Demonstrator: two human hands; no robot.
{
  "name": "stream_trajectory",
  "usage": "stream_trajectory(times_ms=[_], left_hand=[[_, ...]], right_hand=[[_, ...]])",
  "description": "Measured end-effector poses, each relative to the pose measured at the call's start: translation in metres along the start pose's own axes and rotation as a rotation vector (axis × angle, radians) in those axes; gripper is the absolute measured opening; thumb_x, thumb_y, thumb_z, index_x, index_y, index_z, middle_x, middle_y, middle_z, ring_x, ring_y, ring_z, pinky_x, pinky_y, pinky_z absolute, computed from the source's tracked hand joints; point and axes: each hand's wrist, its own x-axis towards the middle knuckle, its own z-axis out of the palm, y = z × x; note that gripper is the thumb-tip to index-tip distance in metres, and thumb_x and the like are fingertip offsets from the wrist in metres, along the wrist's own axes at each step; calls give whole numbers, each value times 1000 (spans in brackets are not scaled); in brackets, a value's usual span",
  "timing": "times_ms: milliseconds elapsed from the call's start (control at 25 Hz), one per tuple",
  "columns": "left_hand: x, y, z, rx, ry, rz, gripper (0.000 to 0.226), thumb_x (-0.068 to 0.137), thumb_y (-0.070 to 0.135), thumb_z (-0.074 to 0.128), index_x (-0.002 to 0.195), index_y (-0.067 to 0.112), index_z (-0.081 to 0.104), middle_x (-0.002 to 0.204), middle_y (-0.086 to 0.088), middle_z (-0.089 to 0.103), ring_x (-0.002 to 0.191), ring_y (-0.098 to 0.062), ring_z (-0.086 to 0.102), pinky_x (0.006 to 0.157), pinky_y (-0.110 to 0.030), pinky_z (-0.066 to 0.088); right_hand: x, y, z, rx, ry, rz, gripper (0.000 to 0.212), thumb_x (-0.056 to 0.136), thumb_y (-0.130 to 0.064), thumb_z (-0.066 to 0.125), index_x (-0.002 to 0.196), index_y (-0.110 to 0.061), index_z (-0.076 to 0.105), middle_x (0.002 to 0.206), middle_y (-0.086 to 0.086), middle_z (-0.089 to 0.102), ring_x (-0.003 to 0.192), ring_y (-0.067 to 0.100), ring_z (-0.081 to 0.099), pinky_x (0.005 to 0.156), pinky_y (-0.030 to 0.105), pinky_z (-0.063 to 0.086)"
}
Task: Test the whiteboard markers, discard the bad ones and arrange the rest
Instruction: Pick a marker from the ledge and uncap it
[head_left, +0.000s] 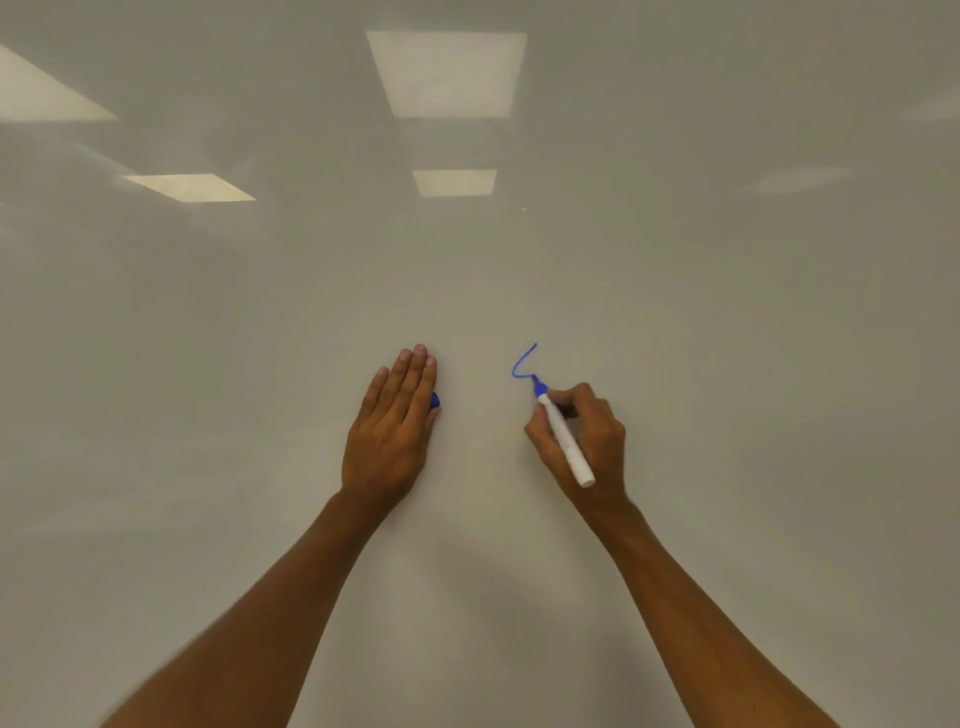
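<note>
Blue ink, item one: a short looping stroke (522, 364) on the whiteboard (467, 260), solid in colour and unbroken, its lower end meeting the marker tip.

Marker (567, 444): white barrel, blue nib end, uncapped. Your right hand (597, 434) grips it in a writing hold, fingers curled round the barrel near the nib, with the nib on the board and the barrel's back end pointing toward you.

Cap (435, 401): blue, only a sliver showing at the thumb side of your left hand (389, 426). That hand lies flat on the board with its fingers straight and together. Whether your thumb pins the cap cannot be told.

Other entries: pale reflections of ceiling lights (447, 73) across the upper board.

Status, as judged: you are mid-test on one marker, and the clean line suggests it belongs with the keepers. No other markers, bin or holder appear in view, so the count already tested cannot be stated. This is the only mark on the board, which suggests an early stage. Left to do: recap this one, test any remaining markers, discard the failures and arrange the good ones.
</note>
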Motion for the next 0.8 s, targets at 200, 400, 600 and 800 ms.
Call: stream_trajectory(times_ms=[200, 400, 600, 800], left_hand=[[1, 0, 1, -14, 57, 27, 43, 102, 19, 39, 141, 1, 37, 148, -14, 35, 139, -24, 31, 114, -41, 29], [-2, 1, 0, -100, 64, 11, 41, 100, 19, 44, 137, 2, 43, 145, -13, 40, 137, -26, 35, 111, -45, 33], [-9, 10, -19, -141, 26, -37, 39, 101, 19, 41, 134, 0, 47, 143, -14, 43, 136, -28, 36, 113, -48, 28], [-109, 58, -42, -202, -86, -85, 32, 92, 17, 52, 123, 9, 55, 121, -8, 54, 102, -28, 50, 88, -38, 39]], right_hand=[[-35, 12, -11, -96, -84, -172, 9, 72, -11, 68, 73, -5, 61, 60, 2, 55, 57, 19, 50, 54, 28, 44], [-62, 15, -29, -179, -136, -206, 15, 68, -5, 70, 68, -8, 55, 57, 1, 48, 55, 15, 43, 55, 25, 40], [-70, -2, -38, -129, -136, -108, 16, 81, -22, 66, 90, -14, 55, 64, 1, 58, 55, 16, 48, 54, 26, 44], [-128, 1, -67, -211, -477, -110, 50, 76, 0, 67, 115, -27, 51, 96, -3, 67, 69, 16, 58, 62, 28, 52]])
